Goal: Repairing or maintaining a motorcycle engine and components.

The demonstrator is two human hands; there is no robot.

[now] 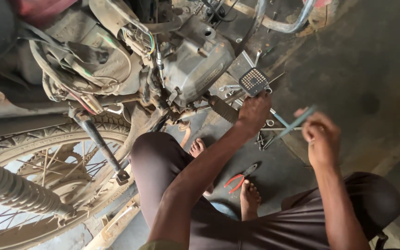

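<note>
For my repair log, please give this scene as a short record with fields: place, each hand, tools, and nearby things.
Place: person squatting barefoot beside a motorcycle engine on a dark floor
Left hand: reaching to the loose tools under the brake pedal; what it grips is hidden
Right hand: fingers shut on a thin blue-handled tool
Tools: red-handled pliers between the feet
Nearby: spoked rear wheel

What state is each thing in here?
Left hand: reaching down among tools beside the brake pedal.
Right hand: closed on a thin blue-handled tool, raised.
Red-handled pliers: lying on the floor, untouched.
Motorcycle engine: dusty, wiring exposed.
</note>
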